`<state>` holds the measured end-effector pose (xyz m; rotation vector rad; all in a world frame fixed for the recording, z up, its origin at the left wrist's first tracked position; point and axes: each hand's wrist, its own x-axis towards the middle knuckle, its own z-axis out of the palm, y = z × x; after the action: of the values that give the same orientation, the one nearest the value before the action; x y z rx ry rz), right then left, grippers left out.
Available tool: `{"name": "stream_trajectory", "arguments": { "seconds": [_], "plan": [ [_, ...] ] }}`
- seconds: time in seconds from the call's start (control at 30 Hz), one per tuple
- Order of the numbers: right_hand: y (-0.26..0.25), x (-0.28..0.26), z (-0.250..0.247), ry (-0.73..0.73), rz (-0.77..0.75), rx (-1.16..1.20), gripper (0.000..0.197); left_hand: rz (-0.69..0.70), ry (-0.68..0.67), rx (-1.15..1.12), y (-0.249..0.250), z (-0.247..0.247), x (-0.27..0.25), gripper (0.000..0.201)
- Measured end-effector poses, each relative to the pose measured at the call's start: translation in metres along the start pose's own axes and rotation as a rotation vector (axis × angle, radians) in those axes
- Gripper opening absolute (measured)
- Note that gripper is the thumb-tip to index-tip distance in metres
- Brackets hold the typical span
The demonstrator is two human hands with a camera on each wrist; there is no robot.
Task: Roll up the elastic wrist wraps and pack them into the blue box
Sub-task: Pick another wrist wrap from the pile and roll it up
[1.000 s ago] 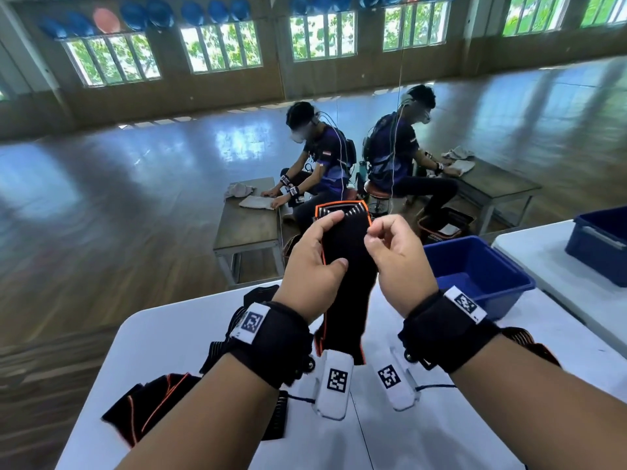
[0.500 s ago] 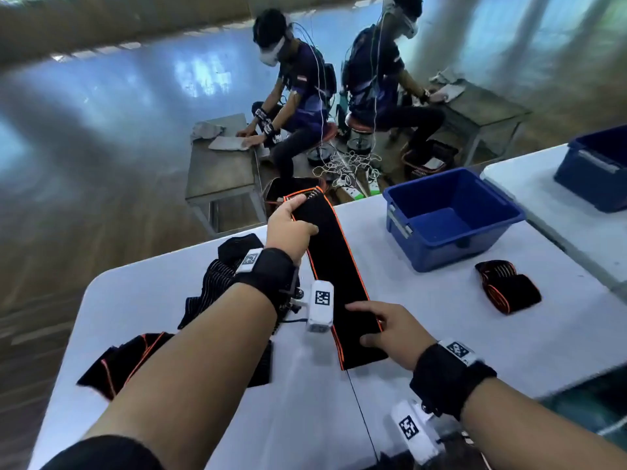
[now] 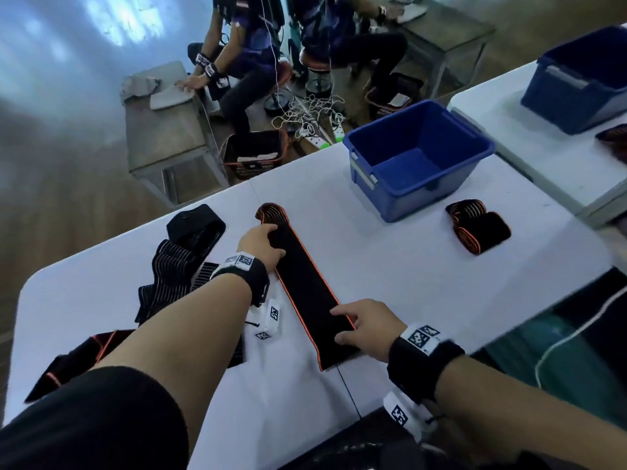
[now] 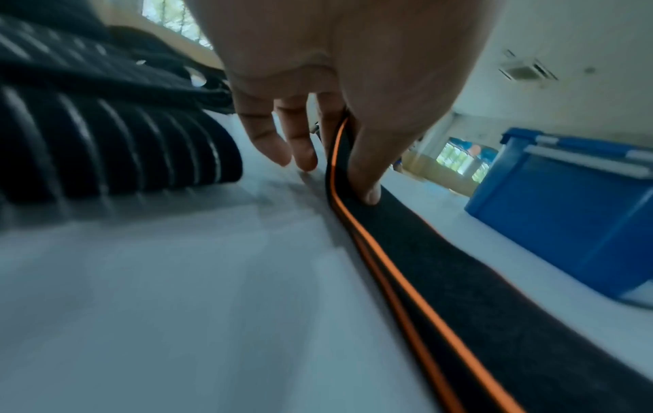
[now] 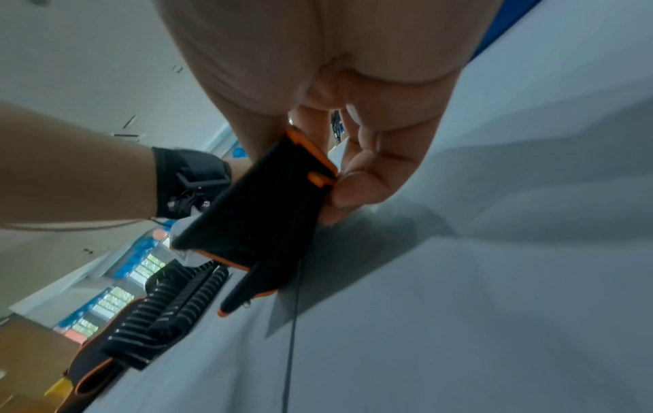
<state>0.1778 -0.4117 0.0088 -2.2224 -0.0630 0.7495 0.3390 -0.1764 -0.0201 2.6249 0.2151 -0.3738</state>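
White tabletop (image 3: 400, 276) carries everything, and nearest its front edge the right hand (image 3: 368, 325) pinches the near end of a black wrap with orange edging (image 3: 307, 286). The right-wrist view shows thumb and fingers closed on that end (image 5: 268, 212), lifting it slightly off the surface, probably to keep the strip taut and to start the first turn of the roll here.

Farther along, the wrap runs straight and flat toward the far edge. The left hand (image 3: 263, 244) grips its other end, thumb (image 4: 367, 178) pressing on top with a finger under the orange border, while the other fingers hang loosely over the table. Held at both ends this way, the strip seems stretched so it will roll without creases.

Toward the left edge lies a heap of unrolled wraps (image 3: 179, 266), black with pale ribs, still waiting. Toward the right edge sits one wrap already bundled (image 3: 478, 225), not yet packed.

Beyond it, by the far edge, stands the blue box (image 3: 420, 195), open-topped; what shows of its inside holds nothing, so packing looks barely begun.
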Motion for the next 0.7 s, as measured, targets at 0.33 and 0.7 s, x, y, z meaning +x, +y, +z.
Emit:
{"name": "stream_trajectory", "arguments": {
  "seconds": [0.33,0.7],
  "plan": [
    [0.003,0.018,0.021,-0.067,-0.048,-0.12,0.055,-0.095,0.035,0.194,-0.013,-0.004,0.016,0.073],
    [0.002,0.031,0.017,-0.054,-0.089,0.14,0.022,-0.045,0.215,-0.105,-0.001,-0.016,-0.022,0.036]
  ]
}}
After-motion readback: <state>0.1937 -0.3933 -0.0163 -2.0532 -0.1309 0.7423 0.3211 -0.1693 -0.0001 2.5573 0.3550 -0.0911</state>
